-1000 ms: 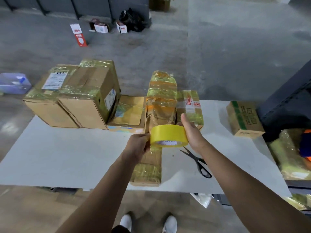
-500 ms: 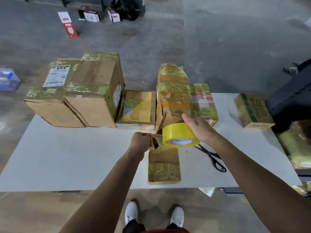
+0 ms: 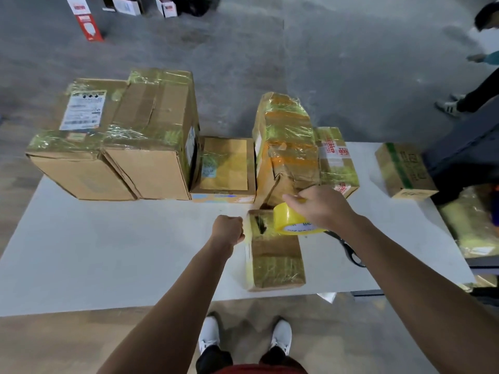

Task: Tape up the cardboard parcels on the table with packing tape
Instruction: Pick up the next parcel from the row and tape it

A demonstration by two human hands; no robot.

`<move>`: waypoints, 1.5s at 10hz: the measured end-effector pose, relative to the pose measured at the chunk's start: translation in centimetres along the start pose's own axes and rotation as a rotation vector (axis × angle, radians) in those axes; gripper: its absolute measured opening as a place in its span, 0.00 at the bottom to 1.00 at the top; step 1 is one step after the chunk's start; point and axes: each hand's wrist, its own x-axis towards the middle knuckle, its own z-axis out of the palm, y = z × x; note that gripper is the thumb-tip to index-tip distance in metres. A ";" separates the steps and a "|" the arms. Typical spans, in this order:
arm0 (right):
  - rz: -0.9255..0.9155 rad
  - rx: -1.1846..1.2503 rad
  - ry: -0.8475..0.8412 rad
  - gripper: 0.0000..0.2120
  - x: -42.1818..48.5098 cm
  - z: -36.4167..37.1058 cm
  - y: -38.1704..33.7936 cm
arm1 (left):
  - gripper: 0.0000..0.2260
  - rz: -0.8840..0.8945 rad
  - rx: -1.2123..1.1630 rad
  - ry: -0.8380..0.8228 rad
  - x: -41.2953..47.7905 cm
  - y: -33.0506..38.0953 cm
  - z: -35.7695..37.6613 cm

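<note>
Parcels [image 3: 151, 147] on white table [image 3: 108, 252]; grey concrete floor [image 3: 351, 76].

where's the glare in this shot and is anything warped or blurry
Head view: glare glints off the shiny tape wrapped on the tall parcel and across the top of the big box. Head view: the wide lens makes that box lean outward to the left. Head view: the shipping label is too soft to read, while the tape roll shows part of its print.
</note>
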 end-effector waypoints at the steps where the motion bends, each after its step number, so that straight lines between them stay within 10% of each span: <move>1: -0.012 -0.080 0.011 0.31 0.1 0.4 -0.9 | 0.13 -0.029 -0.027 -0.043 0.2 -0.5 -0.1; 9: 0.005 -0.023 0.137 0.31 -0.3 1.7 -1.3 | 0.12 -0.199 -0.276 0.060 2.0 -3.6 3.6; 12: -0.001 0.074 0.119 0.26 -0.2 1.7 -1.7 | 0.20 0.584 0.416 0.117 -0.5 -3.6 4.0; 15: -0.219 0.432 0.013 0.19 -1.5 1.8 1.5 | 0.16 0.511 0.373 0.136 -0.2 -4.4 4.7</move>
